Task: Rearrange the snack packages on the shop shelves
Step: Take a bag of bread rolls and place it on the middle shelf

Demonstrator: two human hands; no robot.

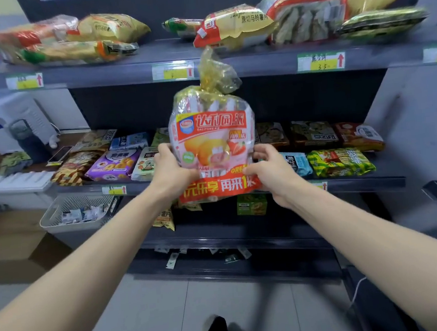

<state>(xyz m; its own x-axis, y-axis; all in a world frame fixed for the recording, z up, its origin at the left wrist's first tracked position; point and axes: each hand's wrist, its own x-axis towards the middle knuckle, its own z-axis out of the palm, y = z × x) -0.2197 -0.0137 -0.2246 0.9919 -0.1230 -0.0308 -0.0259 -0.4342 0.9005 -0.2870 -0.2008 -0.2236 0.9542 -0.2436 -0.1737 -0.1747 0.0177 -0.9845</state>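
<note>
A dark shelving unit (230, 66) fills the view, its top shelf loaded with large chip and biscuit bags (237, 27) lying on their sides, its middle shelf (358, 179) lined with smaller snack packets (114, 164) to the left and right of a gap hidden behind the held item. In front of that gap, upright and clear of both shelves, is a big clear bag of Daliyuan pies (214, 142), red-bannered with its knotted neck reaching up across the top shelf's price strip. The left hand (171, 169) grips the bag's lower left edge, thumb on the front and fingers wrapped behind; the right hand (270, 171) clasps the lower right corner in the same way. Judging from this, the person is mid-carry with one package, between picking it up and placing it. The next move seems to call for choosing a spot, likely the top shelf among the other large bags or the middle-shelf gap, then lifting or lowering the bag without toppling its neighbours. A grey basket (58, 219) of small sachets sits at lower left.
</note>
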